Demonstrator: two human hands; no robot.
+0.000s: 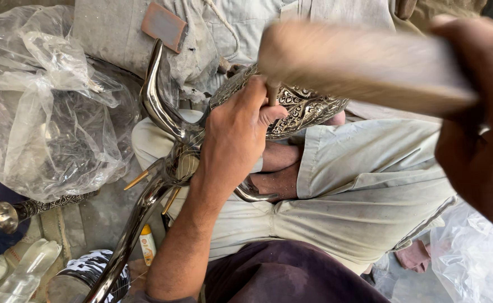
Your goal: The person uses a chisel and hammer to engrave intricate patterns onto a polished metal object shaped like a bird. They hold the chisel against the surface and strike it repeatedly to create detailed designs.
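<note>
The engraved metal vessel [305, 106] lies on the person's lap, resting against the light trousers [364, 185]. The left hand [238, 132] is clenched around a small punch [272, 92] set upright on the patterned surface. The right hand [479, 146] grips a wooden mallet [358, 64], blurred, raised just above the punch head.

Risk: an off-centre blow could glance off the punch and hit the left thumb, or skid the tip across the engraving. The vessel is unclamped, so it may roll.

A polished curved metal frame [156, 106] crosses beneath the left forearm. A clear plastic bag [44, 106] at left holds contents that cannot be identified.
</note>
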